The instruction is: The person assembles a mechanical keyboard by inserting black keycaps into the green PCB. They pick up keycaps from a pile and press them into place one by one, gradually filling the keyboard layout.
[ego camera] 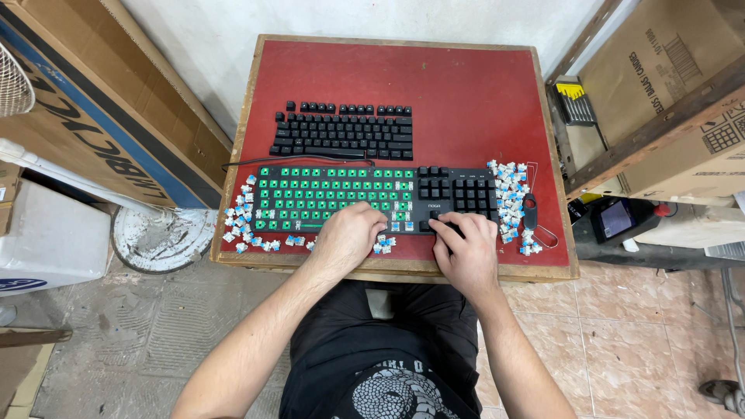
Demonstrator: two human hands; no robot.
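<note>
Your left hand [351, 233] rests curled on the front edge of the keyboard [372, 198], fingers bent down over the bare green plate; whether its grip holds anything cannot be told. Your right hand [463, 247] sits at the black arrow keys, fingertips pressed down, grip state unclear. The keyboard lies at the front of the red counter [466, 93]. Loose blue switches [510, 194] lie piled right of the keyboard. Removed black keycaps [343, 132] sit laid out behind it.
</note>
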